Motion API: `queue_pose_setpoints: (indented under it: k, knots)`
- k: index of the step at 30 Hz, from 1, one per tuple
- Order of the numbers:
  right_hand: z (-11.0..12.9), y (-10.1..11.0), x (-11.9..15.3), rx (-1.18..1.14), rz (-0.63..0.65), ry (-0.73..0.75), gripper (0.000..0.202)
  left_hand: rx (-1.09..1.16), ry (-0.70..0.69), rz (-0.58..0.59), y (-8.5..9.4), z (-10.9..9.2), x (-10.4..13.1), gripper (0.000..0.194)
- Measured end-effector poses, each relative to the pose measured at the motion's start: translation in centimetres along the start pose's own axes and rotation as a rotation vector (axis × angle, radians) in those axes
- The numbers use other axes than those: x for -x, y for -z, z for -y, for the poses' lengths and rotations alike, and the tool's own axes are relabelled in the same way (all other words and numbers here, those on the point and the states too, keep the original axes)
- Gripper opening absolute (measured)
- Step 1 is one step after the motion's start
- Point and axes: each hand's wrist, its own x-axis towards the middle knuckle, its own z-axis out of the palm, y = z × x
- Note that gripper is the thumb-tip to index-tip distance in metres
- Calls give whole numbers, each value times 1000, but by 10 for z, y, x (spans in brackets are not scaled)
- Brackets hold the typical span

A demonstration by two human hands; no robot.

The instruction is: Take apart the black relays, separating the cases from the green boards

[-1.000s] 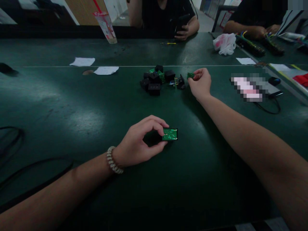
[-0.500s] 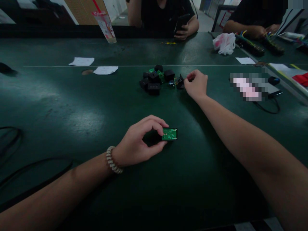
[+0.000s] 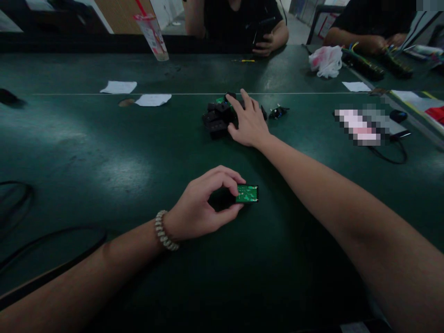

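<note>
My left hand (image 3: 211, 201) pinches a small black case with a green circuit board (image 3: 247, 194) facing up, low over the green table. Farther off, my right hand (image 3: 249, 120) is spread, fingers apart, over the right side of a pile of black plastic cases (image 3: 217, 121). A bit of green board shows at the back of the pile; its right part lies hidden under the hand. Just right of that hand lies a small part with a black piece and bare components (image 3: 278, 112).
Two white paper scraps (image 3: 152, 100) lie left of the pile. A plastic cup with a red straw (image 3: 152, 37) stands at the back. Across the table a person holds a phone (image 3: 263, 34). A crumpled plastic bag (image 3: 326, 61) and a cable (image 3: 391, 159) are on the right.
My right hand has moved left from the small component part to the pile, and its fingers have spread. That part now lies apart, right of the hand. My left hand keeps its hold.
</note>
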Motion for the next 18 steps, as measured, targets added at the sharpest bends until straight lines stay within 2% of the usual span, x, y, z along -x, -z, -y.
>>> queue_pose_setpoints:
  k: [2, 5, 9, 14, 18]
  knots:
    - [0, -7, -7, -13, 31, -30, 73, 3, -3, 2, 0, 0, 0, 21]
    - [-2, -9, -10, -11, 17, -21, 60, 10, -10, 0, 0, 0, 0, 21]
    - [1, -1, -7, 2, -28, -7, 43, 15, -20, 2, 1, 0, 0, 21]
    - [3, 7, -3, -1, -14, -4, 32, 12, -31, 1, 1, -1, -1, 21]
    - [-2, 9, -1, 2, -57, 14, 27, 9, -32, 3, 1, 0, -1, 21]
